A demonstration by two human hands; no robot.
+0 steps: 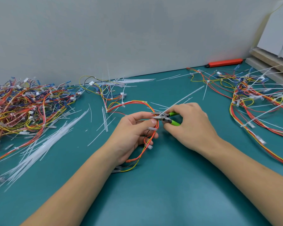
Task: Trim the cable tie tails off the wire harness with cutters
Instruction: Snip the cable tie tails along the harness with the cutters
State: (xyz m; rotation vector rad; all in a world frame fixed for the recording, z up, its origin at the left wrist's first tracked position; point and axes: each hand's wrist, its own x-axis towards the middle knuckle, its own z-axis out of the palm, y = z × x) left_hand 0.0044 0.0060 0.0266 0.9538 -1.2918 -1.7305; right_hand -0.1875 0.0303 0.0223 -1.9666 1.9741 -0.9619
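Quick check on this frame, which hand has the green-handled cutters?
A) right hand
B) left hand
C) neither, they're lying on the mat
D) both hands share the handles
A: the right hand grips the green handles of the cutters, whose metal tip is at the wire harness that the left hand holds.

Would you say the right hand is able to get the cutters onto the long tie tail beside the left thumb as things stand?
Probably yes. The right hand already holds the cutters with their blades at the harness, which the left hand holds; the tie tail rises free, with nothing between.
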